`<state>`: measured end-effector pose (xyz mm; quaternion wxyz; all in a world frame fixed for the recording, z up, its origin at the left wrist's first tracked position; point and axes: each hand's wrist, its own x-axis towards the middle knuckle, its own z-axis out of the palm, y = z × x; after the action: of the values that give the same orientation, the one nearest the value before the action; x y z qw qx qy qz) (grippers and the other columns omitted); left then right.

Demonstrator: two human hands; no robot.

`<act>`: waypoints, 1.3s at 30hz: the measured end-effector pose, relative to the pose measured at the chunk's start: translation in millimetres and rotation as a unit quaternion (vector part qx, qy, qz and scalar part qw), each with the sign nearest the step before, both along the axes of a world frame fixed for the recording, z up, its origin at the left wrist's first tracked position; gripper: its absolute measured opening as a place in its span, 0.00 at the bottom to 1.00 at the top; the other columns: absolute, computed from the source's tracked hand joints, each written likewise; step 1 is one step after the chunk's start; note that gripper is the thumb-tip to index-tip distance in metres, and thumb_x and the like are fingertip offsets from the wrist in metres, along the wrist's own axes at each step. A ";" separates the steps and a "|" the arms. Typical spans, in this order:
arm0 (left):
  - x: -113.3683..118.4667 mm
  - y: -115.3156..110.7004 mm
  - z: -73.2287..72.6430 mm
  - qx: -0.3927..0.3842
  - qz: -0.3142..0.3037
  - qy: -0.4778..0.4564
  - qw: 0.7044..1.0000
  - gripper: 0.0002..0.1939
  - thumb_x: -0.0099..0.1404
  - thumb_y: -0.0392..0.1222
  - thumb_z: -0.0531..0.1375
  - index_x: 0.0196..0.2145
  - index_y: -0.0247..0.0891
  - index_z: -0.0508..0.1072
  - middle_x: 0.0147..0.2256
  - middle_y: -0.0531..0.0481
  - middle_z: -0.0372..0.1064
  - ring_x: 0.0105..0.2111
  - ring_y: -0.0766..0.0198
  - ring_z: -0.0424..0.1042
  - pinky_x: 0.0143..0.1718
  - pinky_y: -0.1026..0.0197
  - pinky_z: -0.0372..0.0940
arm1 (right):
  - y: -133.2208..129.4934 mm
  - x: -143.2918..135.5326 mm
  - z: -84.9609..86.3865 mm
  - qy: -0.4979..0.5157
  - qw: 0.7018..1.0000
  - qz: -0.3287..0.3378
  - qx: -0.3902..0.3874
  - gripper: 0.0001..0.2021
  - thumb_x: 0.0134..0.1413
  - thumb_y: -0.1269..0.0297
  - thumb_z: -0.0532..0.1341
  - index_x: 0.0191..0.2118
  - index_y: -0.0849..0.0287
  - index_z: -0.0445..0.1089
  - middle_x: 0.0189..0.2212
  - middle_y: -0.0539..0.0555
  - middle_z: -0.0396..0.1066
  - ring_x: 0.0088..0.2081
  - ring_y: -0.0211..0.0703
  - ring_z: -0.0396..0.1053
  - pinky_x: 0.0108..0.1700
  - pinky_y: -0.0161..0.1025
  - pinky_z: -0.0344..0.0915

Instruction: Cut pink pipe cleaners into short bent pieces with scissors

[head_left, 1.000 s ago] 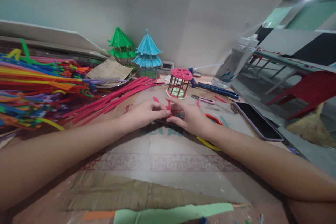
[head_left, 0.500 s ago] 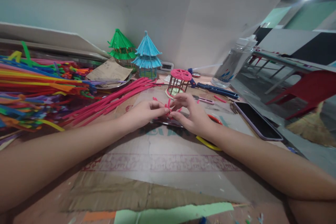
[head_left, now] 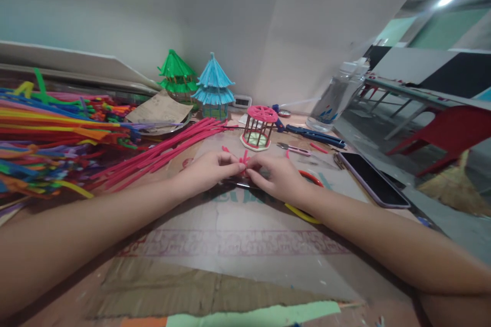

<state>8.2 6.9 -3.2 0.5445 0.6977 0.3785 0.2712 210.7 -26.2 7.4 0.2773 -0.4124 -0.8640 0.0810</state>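
Small pink pipe cleaner pieces (head_left: pixel 244 157) are pinched between my two hands at the middle of the work surface. My left hand (head_left: pixel 213 168) holds them from the left with thumb and forefinger. From the right, my right hand (head_left: pixel 274 176) meets it, fingertips closed on the same pieces. A dark, shiny object lies under the hands, mostly hidden. Just behind them stands a small round frame (head_left: pixel 261 127) with a pink top, brown posts and a pale base. Long pink pipe cleaners (head_left: pixel 164 150) lie to the left.
Green (head_left: pixel 177 74) and blue (head_left: pixel 214 84) model towers stand at the back. Colourful pipe cleaners (head_left: pixel 57 127) fill the left. On the right are a phone (head_left: pixel 374 179), a blue tool (head_left: pixel 316 135), a pink-handled cutter (head_left: pixel 297 150), a clear bottle (head_left: pixel 333 97) and scissors handles (head_left: pixel 311 179).
My right hand's fingers have closed in towards my left fingertips and sit lower, uncovering the base of the round frame. The whole view has shifted slightly.
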 end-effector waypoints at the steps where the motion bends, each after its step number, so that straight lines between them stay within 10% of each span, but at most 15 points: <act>1: 0.4 0.3 -0.6 -0.006 -0.005 -0.009 1.000 0.16 0.60 0.54 0.62 0.31 0.37 0.75 0.31 0.50 0.75 0.31 0.64 0.71 0.31 0.63 0.63 | 0.1 -0.5 0.3 -0.009 1.000 0.006 0.002 0.03 0.57 0.67 0.59 0.35 0.58 0.69 0.30 0.52 0.74 0.32 0.41 0.70 0.36 0.36 0.62; 33: 2.5 3.6 -7.6 -0.021 0.001 -0.044 0.999 0.18 0.59 0.54 0.63 0.32 0.33 0.75 0.30 0.49 0.73 0.30 0.65 0.68 0.33 0.64 0.59 | -2.1 -0.2 4.3 0.006 0.999 -0.038 -0.017 0.09 0.61 0.67 0.53 0.31 0.59 0.67 0.25 0.50 0.70 0.27 0.37 0.65 0.29 0.33 0.57; 39: 2.9 0.3 -3.2 -0.020 0.012 -0.033 0.999 0.18 0.59 0.54 0.63 0.29 0.33 0.74 0.26 0.52 0.70 0.26 0.67 0.64 0.29 0.65 0.55 | -0.8 2.5 0.1 0.076 0.997 -0.006 -0.023 0.28 0.55 0.55 0.64 0.58 0.61 0.61 0.43 0.59 0.76 0.42 0.48 0.72 0.45 0.43 0.66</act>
<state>11.0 7.2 -6.4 0.5675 0.6727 0.3741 0.2924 213.2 -27.0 7.5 0.3333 -0.4163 -0.8358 0.1305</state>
